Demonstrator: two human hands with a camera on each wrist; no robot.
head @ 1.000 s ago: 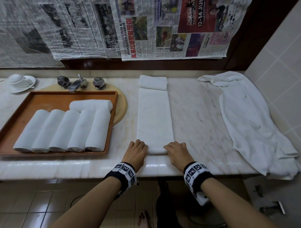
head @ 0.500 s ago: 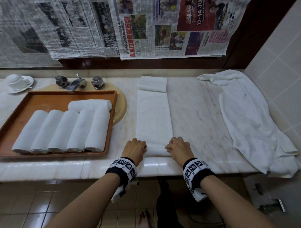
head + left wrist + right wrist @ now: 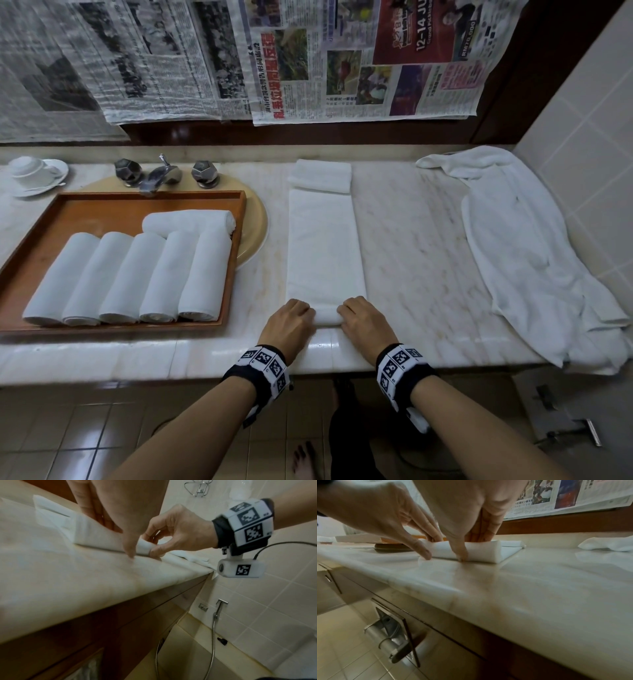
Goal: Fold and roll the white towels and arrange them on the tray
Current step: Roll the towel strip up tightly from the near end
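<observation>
Item: folded white towel strip, lengthwise on marble table, right of tray.
Change: a second ago near end lay barely turned; now small tight roll formed, hands moved slightly up strip.
My left hand: grip curled over roll's left end.
My right hand: grip curled over right end, thumb behind roll.
Tray stock: six rolled towels.
Meaning: seventh roll started; most of strip unrolled.
</observation>
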